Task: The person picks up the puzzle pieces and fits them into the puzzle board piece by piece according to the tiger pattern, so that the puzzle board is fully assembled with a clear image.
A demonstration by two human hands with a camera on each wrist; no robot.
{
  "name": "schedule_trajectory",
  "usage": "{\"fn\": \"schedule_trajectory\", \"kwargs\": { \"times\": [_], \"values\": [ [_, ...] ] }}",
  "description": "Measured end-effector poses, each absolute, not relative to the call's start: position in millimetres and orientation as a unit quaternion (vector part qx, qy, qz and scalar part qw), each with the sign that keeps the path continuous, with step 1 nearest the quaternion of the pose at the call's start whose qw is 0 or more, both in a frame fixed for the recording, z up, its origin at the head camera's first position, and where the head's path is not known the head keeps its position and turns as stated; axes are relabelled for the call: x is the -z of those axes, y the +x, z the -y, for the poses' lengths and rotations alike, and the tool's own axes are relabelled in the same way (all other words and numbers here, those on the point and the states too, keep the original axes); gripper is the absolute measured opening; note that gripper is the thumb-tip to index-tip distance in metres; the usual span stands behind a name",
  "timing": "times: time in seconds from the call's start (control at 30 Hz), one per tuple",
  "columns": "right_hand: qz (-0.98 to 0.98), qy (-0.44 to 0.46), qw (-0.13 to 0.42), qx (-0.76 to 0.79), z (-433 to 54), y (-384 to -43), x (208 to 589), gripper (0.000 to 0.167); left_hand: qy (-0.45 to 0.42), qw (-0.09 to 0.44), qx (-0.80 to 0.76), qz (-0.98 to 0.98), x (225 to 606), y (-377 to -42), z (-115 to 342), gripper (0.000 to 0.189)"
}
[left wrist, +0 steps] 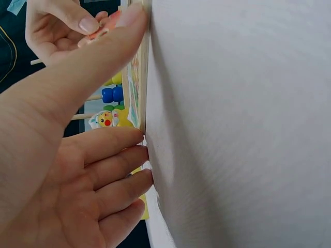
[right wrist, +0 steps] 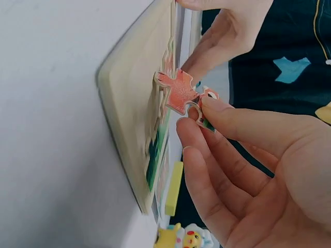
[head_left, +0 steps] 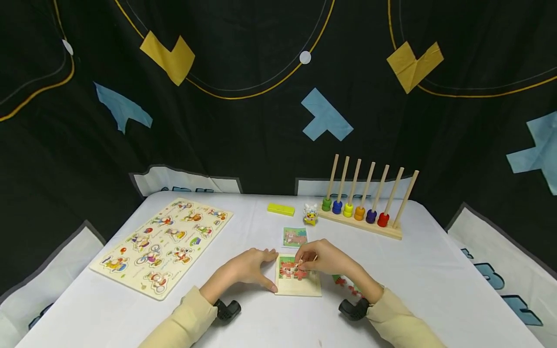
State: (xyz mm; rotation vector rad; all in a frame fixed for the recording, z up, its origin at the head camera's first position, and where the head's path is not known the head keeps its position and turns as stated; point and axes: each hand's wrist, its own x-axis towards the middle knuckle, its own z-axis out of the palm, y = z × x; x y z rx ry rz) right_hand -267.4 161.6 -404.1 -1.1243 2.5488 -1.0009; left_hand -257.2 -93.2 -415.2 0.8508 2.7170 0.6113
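Observation:
A small wooden jigsaw board (head_left: 298, 288) lies in front of me, partly filled with red and green pieces in its upper half. My left hand (head_left: 250, 267) is spread along its left side. In the left wrist view the thumb (left wrist: 98, 59) reaches the board's edge and the other fingers are extended, their tips low by the tabletop. Over the board, my right hand (head_left: 326, 256) pinches a red jigsaw piece (right wrist: 178, 93) between thumb and fingers. The right wrist view shows that piece tilted, close over the filled part.
A picture card (head_left: 295, 237) lies just behind the board. Loose pieces (head_left: 353, 289) are partly hidden by my right forearm. Farther back are a yellow block (head_left: 280, 209), a small figurine (head_left: 310, 214) and a peg rack with coloured beads (head_left: 361, 223). A large picture puzzle (head_left: 167, 246) lies left.

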Motion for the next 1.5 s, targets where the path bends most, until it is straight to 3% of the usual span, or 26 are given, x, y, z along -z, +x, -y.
{"fn": "schedule_trajectory", "kwargs": {
  "times": [0.77,1.5],
  "values": [
    [-0.868,-0.345,0.117,0.337,-153,-273,411,0.012,0.292,0.110,-0.208,-0.927,415,-257,94,0.094],
    [-0.883,-0.353,0.076,0.301,-147,-269,418,0.008,0.296,0.111,-0.211,-0.925,415,-257,93,0.093]
  ]
}}
